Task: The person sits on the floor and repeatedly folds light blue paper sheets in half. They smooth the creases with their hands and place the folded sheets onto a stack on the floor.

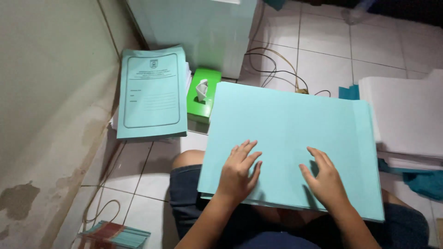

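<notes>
Head view, looking down at a seated person's lap and a tiled floor.

Centre of frame: a large blank pale-teal card sheet (pixel 295 133) lies across the person's knees, topmost of a thin pile whose edges show along its lower margin. No print shows on its face.

Lower centre: the left hand (pixel 238 173) rests palm down on the sheet, fingers spread and flat, gripping nothing.

Lower right of centre: the right hand (pixel 325 177) also rests on the sheet, fingers loosely curved and apart, pressing rather than holding.

Upper left: a stack of printed pale-teal booklet covers (pixel 152 94) with a framed border sits on the floor against the wall, well apart from the lap pile.

Upper centre: a green tissue box (pixel 203 97) with white tissue protruding, just beside the printed stack.

Right edge: a thick pile of white paper sheets (pixel 406 120), near the blank sheet's right edge.

Lower left corner: a small bundle of teal-edged slips (pixel 115 235) on the floor.

Upper centre right: loose dark cables (pixel 277 69) on the tiles.

Progress, judged: one stack stands at the wall; the lap sheet lies flat and unfolded, so handling of it looks barely begun, with the white pile untouched.
</notes>
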